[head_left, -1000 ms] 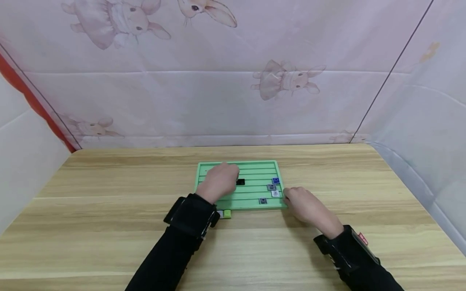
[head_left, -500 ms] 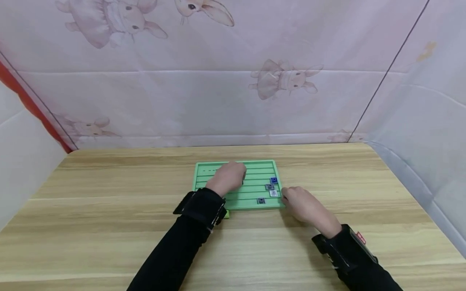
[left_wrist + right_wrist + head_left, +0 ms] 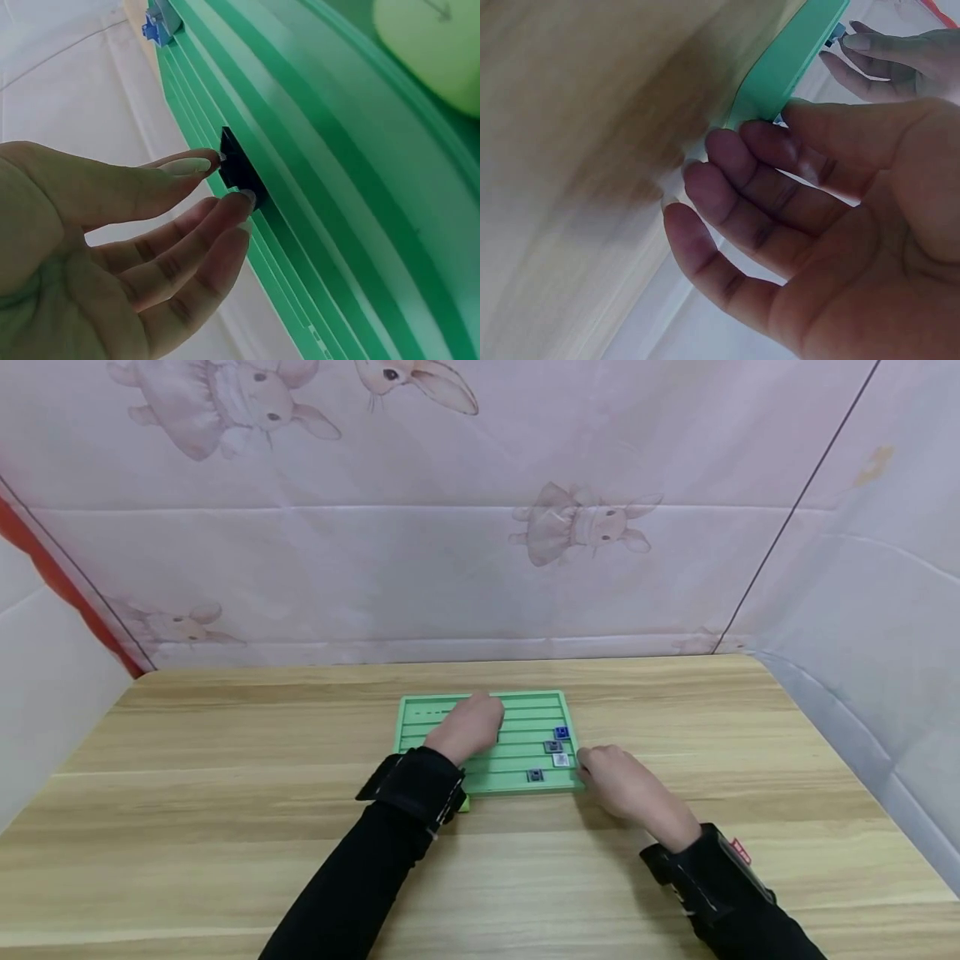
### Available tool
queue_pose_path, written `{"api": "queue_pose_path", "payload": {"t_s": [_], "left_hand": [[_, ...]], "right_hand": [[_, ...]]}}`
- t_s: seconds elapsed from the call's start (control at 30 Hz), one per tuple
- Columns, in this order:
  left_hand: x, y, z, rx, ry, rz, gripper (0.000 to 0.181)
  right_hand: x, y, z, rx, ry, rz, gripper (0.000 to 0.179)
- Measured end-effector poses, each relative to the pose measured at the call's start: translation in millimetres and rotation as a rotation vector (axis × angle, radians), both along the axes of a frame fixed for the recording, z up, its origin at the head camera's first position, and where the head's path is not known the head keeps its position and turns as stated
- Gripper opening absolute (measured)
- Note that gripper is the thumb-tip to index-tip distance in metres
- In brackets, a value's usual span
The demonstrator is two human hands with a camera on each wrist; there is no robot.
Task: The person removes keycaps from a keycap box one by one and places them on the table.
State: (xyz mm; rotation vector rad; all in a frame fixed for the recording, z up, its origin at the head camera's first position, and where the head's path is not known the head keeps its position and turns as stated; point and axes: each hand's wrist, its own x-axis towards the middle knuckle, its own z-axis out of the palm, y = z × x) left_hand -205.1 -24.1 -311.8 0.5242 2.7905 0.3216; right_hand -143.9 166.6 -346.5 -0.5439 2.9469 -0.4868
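Note:
A green ridged tray [image 3: 525, 700] lies on the table. Over its middle, my left hand [image 3: 468, 728] pinches a small black square piece [image 3: 238, 169] between thumb and fingertips; the piece sits against the ridges in the left wrist view and is nearly hidden behind the hand in the head view. My right hand [image 3: 626, 783] holds the tray's right edge near the front corner, thumb and index finger at the rim, other fingers curved beside it. Near that side stand a blue square piece [image 3: 561, 732], a white one [image 3: 561, 760] and two grey ones [image 3: 552, 747].
A yellow-green block [image 3: 435, 45] with an arrow mark lies in front of the tray, mostly behind the left wrist in the head view. The wooden table [image 3: 225, 827] ends at a rabbit-printed cloth wall [image 3: 420, 577] behind.
My left hand has moved right across the tray and now covers the black piece, which showed beside the fingers a second ago. The right hand stays at the tray's edge.

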Motion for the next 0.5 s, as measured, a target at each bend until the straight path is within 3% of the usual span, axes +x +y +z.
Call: {"api": "queue_pose_path", "payload": {"t_s": [0.23, 0.5], "left_hand": [[-0.6, -0.4, -2.1, -0.024, -0.015, -0.014, 0.021], [-0.3, -1.7, -2.5, 0.002, 0.009, -0.009, 0.02]], "right_hand": [[-0.3, -1.3, -0.2, 0.0, -0.015, -0.017, 0.005], [-0.3, -1.3, -0.2, 0.005, -0.013, -0.016, 0.006]]}}
